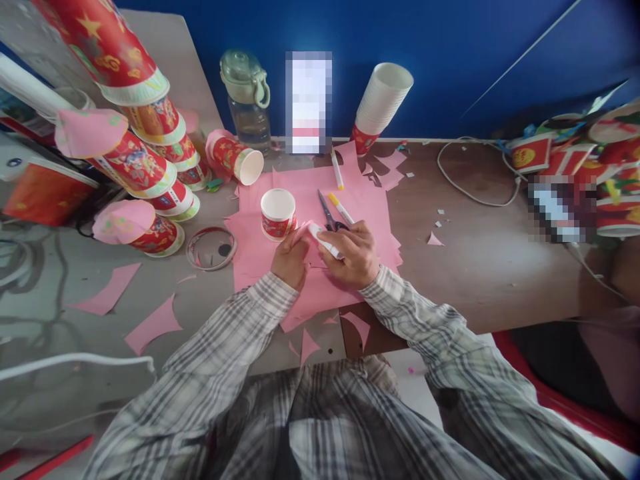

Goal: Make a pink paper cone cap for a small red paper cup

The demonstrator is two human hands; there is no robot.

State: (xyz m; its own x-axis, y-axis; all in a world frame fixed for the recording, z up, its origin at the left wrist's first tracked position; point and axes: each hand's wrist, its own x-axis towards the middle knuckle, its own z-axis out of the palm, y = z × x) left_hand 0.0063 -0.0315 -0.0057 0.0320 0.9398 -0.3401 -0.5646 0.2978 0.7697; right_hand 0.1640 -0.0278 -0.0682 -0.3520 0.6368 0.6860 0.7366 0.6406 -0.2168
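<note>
Over a stack of pink paper (265,270), my left hand (291,261) is closed around a small piece of pink paper (301,231). My right hand (354,257) grips a white tube (330,248) that looks like a glue stick; its far end is against or very near the held paper. Just beyond my left hand a red paper cup (279,217) stands upright, mouth up. Dark scissors (327,212) lie beyond my right hand, their handles partly hidden by it. Beside them lies a white marker with a yellow end (341,208).
Decorated red cups with pink paper tops (125,223) crowd the left. A water bottle (247,100), a lit phone (309,103) and a leaning stack of cups (383,100) stand behind. A tape roll (211,249) and pink scraps (155,325) lie left; a cable (475,200) lies right.
</note>
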